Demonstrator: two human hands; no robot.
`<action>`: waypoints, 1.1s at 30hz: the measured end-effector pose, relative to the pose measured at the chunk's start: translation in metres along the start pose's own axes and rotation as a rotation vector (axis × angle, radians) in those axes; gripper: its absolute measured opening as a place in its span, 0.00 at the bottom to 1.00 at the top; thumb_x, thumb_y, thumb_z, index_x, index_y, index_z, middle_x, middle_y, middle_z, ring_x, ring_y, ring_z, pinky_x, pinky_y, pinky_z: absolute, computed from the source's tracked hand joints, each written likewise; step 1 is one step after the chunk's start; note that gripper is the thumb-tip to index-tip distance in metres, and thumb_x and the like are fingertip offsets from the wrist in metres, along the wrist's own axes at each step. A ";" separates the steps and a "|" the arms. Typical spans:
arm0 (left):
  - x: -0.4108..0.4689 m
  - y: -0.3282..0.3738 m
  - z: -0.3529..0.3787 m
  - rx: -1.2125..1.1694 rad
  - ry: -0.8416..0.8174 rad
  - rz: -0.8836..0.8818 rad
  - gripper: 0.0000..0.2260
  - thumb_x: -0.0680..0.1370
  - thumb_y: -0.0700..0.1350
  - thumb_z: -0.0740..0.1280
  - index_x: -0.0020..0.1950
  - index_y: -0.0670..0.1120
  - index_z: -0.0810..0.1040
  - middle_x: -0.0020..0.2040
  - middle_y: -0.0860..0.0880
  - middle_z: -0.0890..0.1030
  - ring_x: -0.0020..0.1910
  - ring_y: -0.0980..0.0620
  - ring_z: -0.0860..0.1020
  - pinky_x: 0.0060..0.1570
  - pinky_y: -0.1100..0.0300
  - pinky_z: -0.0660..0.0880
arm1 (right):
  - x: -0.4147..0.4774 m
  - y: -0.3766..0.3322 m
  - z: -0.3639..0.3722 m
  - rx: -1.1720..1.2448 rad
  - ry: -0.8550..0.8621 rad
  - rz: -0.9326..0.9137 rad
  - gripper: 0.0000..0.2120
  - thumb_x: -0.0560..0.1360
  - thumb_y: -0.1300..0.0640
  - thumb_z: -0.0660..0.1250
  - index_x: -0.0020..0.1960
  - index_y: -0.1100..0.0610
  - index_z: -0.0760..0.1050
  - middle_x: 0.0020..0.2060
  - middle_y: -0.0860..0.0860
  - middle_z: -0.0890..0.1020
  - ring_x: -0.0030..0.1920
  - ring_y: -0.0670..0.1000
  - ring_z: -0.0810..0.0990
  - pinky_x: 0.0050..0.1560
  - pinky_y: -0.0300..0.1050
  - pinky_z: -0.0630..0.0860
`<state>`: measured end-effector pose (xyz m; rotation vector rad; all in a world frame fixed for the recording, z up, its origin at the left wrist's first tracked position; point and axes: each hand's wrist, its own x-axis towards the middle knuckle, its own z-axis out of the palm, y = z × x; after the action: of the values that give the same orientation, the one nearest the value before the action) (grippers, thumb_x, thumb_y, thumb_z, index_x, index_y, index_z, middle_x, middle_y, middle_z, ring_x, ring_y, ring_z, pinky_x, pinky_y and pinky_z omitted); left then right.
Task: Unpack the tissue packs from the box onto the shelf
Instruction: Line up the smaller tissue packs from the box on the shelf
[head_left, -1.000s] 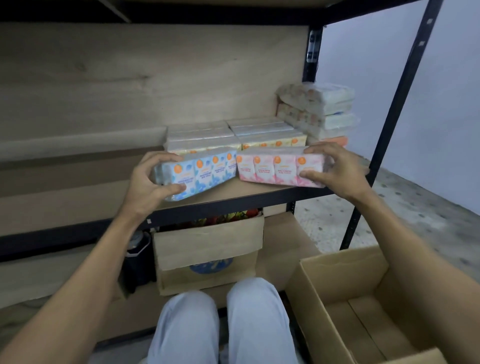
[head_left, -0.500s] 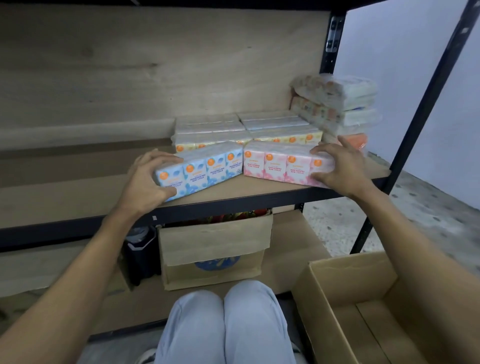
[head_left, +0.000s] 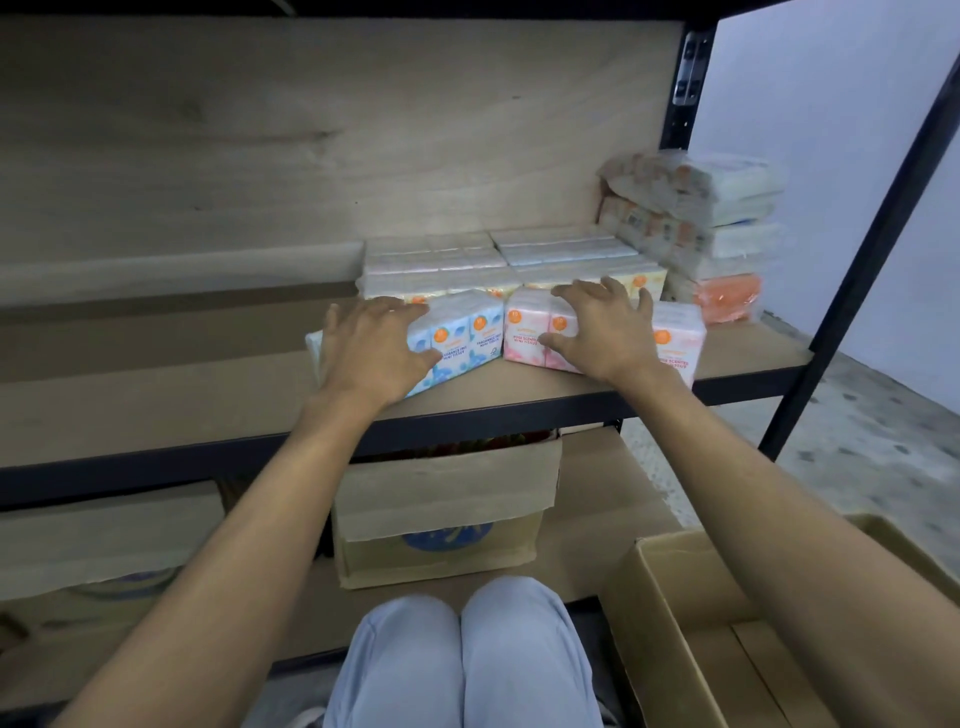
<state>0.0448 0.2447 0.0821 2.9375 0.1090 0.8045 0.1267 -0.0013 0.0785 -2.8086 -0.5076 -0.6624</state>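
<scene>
A blue tissue pack (head_left: 467, 343) lies angled on the wooden shelf (head_left: 156, 405), and a pink tissue pack (head_left: 678, 338) sits just right of it near the front edge. My left hand (head_left: 374, 348) holds the blue pack, fingers over its top and thumb on its front face. My right hand (head_left: 602, 327) rests on the pink pack with fingers spread across the top. The open cardboard box (head_left: 649, 613) stands on the floor at lower right, and the part of its inside in view holds nothing.
Rows of pale tissue packs (head_left: 467, 260) fill the shelf behind the two packs. A stack of wrapped packs (head_left: 717, 223) stands at the right end by the black upright (head_left: 857, 270). A taped box (head_left: 441, 519) sits on the lower shelf.
Both hands have slid from the outer ends of the packs toward their middles, on top. The two packs sit further back against the rows behind.
</scene>
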 end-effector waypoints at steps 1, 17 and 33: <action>0.002 0.002 0.002 0.018 -0.024 0.003 0.25 0.74 0.61 0.66 0.69 0.56 0.71 0.69 0.51 0.74 0.68 0.48 0.70 0.68 0.47 0.61 | 0.001 0.001 0.003 -0.037 -0.003 0.003 0.28 0.72 0.40 0.66 0.70 0.47 0.66 0.71 0.50 0.69 0.74 0.56 0.59 0.71 0.66 0.49; 0.012 0.000 0.011 -0.083 -0.015 0.172 0.22 0.73 0.55 0.71 0.67 0.58 0.74 0.67 0.55 0.76 0.68 0.50 0.70 0.66 0.51 0.61 | 0.003 0.061 -0.004 0.012 -0.039 -0.199 0.29 0.70 0.36 0.67 0.69 0.38 0.66 0.73 0.46 0.66 0.75 0.53 0.57 0.71 0.64 0.51; 0.028 0.017 0.040 -0.175 0.061 0.176 0.21 0.73 0.56 0.71 0.66 0.61 0.75 0.67 0.57 0.75 0.67 0.54 0.72 0.65 0.53 0.66 | 0.017 0.094 0.014 0.214 0.087 -0.283 0.32 0.65 0.30 0.61 0.65 0.43 0.73 0.65 0.47 0.76 0.67 0.51 0.72 0.67 0.58 0.63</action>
<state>0.0899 0.2271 0.0638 2.7863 -0.2085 0.8772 0.1818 -0.0787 0.0621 -2.5196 -0.9114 -0.7304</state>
